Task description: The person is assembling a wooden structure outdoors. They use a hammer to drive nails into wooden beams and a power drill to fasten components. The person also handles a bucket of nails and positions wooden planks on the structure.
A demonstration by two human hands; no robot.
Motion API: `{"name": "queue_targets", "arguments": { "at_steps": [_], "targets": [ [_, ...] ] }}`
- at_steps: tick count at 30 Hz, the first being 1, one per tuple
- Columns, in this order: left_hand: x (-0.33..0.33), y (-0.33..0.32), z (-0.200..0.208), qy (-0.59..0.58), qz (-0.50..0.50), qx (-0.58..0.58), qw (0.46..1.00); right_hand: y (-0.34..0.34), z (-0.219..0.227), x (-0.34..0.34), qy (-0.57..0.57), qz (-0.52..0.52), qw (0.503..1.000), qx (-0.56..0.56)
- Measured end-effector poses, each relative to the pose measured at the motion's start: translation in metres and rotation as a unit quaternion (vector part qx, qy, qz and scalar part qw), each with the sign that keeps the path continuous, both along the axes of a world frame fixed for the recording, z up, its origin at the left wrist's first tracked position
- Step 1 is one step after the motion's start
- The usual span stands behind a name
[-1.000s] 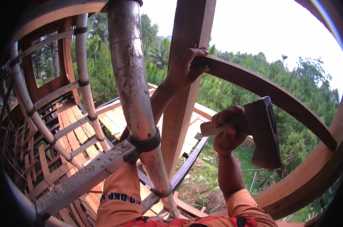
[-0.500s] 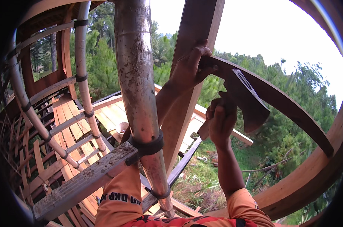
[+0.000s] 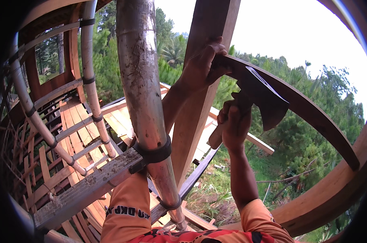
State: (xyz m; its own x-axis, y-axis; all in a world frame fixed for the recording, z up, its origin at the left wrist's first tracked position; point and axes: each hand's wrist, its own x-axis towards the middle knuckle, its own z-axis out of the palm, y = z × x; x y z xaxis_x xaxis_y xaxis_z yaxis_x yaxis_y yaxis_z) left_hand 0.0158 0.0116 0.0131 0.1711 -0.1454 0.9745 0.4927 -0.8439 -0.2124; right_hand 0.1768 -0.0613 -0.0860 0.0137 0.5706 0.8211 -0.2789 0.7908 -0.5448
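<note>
My right hand [image 3: 235,127] is wrapped around a hatchet [image 3: 268,101] just below its head. The dark blade faces right and down, and the short wooden handle sticks out under my fist. Behind the hatchet, a long narrow wooden board [image 3: 319,115] runs down to the right, bent by the lens. My left hand [image 3: 200,69] grips the board's upper left end against a thick wooden post [image 3: 205,34], thumb on the near side. Whether the hatchet head touches the board, I cannot tell.
A bamboo pole [image 3: 139,69] stands close in front of my left arm, strapped to a dirty crossbar [image 3: 86,190]. More bamboo scaffolding [image 3: 90,60] rises at the left above loose planks [image 3: 76,125]. A broad beam [image 3: 313,206] curves along the lower right. Grassy ground lies far below.
The hatchet and my right hand have risen slightly, bringing the blade higher against the board. My left hand keeps its hold on the board's end. The whole view has shifted a little.
</note>
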Motion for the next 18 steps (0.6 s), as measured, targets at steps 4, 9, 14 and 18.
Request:
{"name": "queue_targets", "arguments": {
  "at_steps": [4, 9, 14, 18],
  "targets": [
    [-0.003, -0.004, -0.012, -0.008, -0.030, -0.037, 0.999, -0.015, -0.010, 0.008, 0.053, -0.019, 0.995, 0.083],
    [-0.004, -0.007, -0.016, -0.044, -0.021, -0.070, 0.996, -0.010, -0.014, -0.001, 0.065, 0.018, 0.987, 0.144],
    [0.005, 0.027, -0.012, -0.036, -0.003, 0.006, 0.999, 0.020, -0.004, -0.007, -0.029, -0.016, 0.999, -0.036],
    [-0.032, -0.002, 0.003, -0.020, 0.029, 0.012, 0.999, 0.003, -0.014, -0.033, 0.087, 0.020, 0.989, 0.115]
  ]
}}
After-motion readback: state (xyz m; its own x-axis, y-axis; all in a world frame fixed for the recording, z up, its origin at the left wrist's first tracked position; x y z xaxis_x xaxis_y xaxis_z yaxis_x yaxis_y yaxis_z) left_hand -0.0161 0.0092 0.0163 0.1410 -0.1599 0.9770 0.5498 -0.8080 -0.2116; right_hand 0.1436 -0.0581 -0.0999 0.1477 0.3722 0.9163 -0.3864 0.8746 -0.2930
